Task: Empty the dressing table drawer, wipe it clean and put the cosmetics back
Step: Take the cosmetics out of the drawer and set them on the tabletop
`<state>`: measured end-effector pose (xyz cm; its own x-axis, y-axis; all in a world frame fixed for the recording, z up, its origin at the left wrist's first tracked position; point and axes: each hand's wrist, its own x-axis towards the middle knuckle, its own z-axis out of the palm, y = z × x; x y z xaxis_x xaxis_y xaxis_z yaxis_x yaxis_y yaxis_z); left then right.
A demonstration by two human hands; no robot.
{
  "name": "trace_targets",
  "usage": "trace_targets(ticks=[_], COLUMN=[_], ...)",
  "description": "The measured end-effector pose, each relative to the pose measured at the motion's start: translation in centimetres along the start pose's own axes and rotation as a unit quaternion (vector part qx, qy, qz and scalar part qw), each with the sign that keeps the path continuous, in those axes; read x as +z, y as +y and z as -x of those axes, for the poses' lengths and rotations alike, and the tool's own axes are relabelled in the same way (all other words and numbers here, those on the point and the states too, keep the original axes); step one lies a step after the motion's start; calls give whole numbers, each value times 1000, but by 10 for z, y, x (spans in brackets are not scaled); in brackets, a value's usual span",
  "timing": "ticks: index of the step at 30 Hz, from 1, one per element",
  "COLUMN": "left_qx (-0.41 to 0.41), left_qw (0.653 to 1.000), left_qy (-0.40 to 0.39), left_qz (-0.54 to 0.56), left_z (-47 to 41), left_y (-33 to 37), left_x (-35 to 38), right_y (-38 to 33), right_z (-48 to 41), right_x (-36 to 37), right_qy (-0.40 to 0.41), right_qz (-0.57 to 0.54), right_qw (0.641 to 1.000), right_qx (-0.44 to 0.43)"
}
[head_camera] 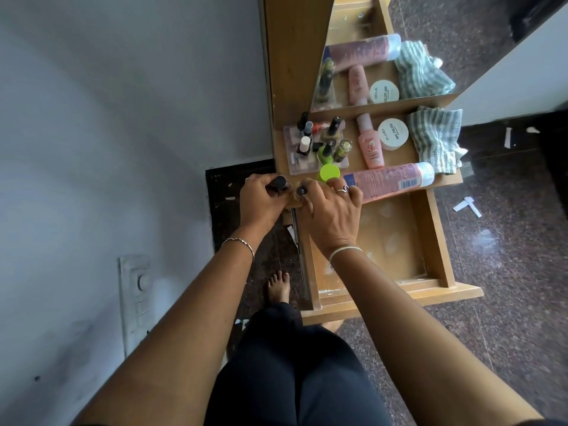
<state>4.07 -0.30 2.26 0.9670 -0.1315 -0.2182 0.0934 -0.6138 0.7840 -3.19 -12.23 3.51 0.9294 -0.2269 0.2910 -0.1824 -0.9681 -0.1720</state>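
left hand [261,201] grips black-capped bottle [279,182] | right hand [331,216] pinches small dark-capped bottle [301,191] | nail-polish cluster [319,141] just beyond, right hand nearer

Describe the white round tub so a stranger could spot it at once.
Start at the wooden dressing table top, below the mirror. The white tub sits between the small pink bottle and the green-checked cloth. It alone is flat and round, with print on its lid.
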Motion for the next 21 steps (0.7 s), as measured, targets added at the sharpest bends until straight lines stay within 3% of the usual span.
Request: trace_targets(ticks=[6,10,21], left_qx=[3,-6,-5], left_qw=[1000,1000,1000], left_qy=[-1,0,-6], left_qz=[5,14,5], left_z=[-1,-4,-6], left_y=[-2,-5,-7], left_x=[1,1,2], right_y=[6,10,13], right_z=[-9,-12,-18], right_x=[-1,5,9], right_qy=[-32,-60,-5], right_qz=[38,2,42], right_qw=[995,991,987], right_qx=[-86,-116,-156])
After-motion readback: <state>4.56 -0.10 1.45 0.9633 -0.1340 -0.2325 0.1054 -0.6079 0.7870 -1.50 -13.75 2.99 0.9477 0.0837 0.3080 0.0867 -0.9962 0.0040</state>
